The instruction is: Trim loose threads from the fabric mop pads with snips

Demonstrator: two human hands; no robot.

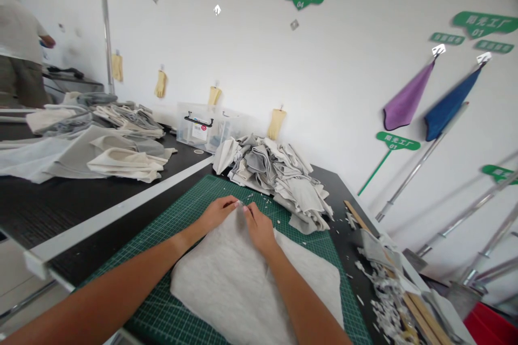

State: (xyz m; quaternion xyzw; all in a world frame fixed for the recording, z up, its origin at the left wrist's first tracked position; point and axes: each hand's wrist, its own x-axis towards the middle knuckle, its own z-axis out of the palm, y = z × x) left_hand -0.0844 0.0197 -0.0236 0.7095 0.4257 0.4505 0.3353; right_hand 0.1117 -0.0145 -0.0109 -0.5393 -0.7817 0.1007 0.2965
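Observation:
A large piece of light grey-white cloth (226,280) lies over the green cutting mat (178,312) in front of me. My left hand (218,212) pinches the far corner of this cloth between thumb and fingers. Right beside it, my right hand (258,225) also grips that corner, the fingertips of both hands almost meeting. Whatever small bit sits between the fingertips is too small to make out. Part of the cloth spreads out to the right, beneath my right forearm. Small white scraps (265,202) are scattered on the mat just past my hands.
A heap of grey and white cloths (279,172) stands behind the mat, near a clear plastic box (202,126). More cloths (109,151) are piled at left. Wooden strips (424,318) and shredded scraps (390,302) lie along the right edge. A person (20,48) stands far left.

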